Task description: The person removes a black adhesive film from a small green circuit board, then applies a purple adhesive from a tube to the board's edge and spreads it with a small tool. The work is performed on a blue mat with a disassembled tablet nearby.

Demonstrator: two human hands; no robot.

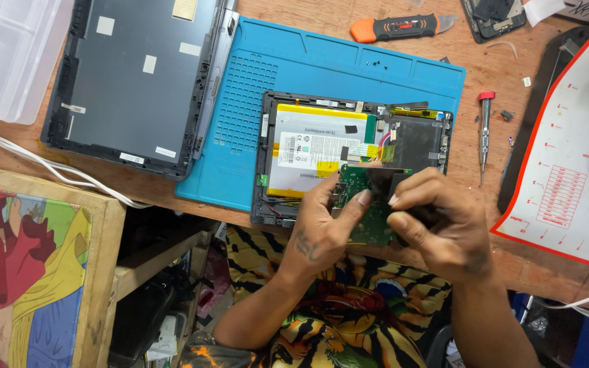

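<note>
Both my hands grip the green board [361,208] over the open tablet [356,153]: left hand [322,228] and right hand [438,225] pinching its edges. I'm mid-lift; next calls for steady, level handling.

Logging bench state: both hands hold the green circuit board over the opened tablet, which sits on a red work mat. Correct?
Not quite: the work mat under the opened tablet is blue, as the head view shows. Both the left hand and right hand do hold the green circuit board.
</note>
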